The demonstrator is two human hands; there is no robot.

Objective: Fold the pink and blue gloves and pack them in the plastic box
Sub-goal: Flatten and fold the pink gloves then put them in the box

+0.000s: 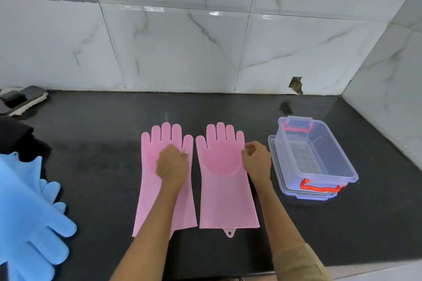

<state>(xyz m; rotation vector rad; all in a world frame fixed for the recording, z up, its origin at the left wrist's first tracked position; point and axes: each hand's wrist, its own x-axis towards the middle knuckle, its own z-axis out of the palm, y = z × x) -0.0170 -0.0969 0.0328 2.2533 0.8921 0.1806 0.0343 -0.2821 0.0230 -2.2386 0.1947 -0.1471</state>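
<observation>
- Two pink gloves are lying flat side by side at the middle of the black worktop [102, 143], palms up, fingertips pointing toward the tiled wall [182, 48]: the left pink glove [148, 189] and the right pink glove [226, 201], with a narrow dark strip showing between them.
- Blue gloves [29, 217] are lying in an overlapping pile at the left edge, partly cut off by the frame; at least two are showing, but the exact count cannot be told.
- One clear plastic box [331, 150] with red handles is sitting to the right of the pink gloves, near the corner where the two walls meet; it is resting on what looks like its lid.
- The left hand [172, 165] is resting on the palm of the left pink glove, its fingers [182, 153] curled loosely, gripping nothing.
- The right hand [257, 159] is sitting at the right edge of the right pink glove, its fingers [247, 150] bent at the rim; whether they are pinching it cannot be told.
- Bare worktop is lying open behind the gloves and in front of the box.
- The box is holding no gloves; only a gridded pattern is showing at its bottom.
</observation>
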